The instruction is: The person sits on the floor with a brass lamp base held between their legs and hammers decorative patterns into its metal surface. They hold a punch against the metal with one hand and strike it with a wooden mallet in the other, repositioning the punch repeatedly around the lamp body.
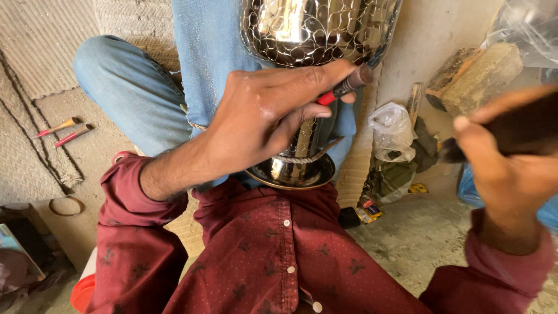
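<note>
**Hands at work on a patterned metal vase**

Two hands frame the scene above a dark red shirt [273,256]. At the near right, the right hand [505,168] is raised and blurred, its fingers curled tight around a dark handle [511,131] — what sort of tool it belongs to cannot be told. Just beyond, the left hand [261,116] is closed on a red-shafted punch [343,88], pinched between thumb and fingers, its dark end touching the lower body of the metal vase [317,29]. That vase stands upright on its round foot between the person's blue-jeaned legs [133,93], its shiny surface covered in a scale-like pattern. Farther off on the left, two more slim tools [64,132] lie side by side on the woven mat [40,52]. At the far right, a crumpled plastic bag [392,131] and a wooden block [474,75] rest against the wall.
</note>
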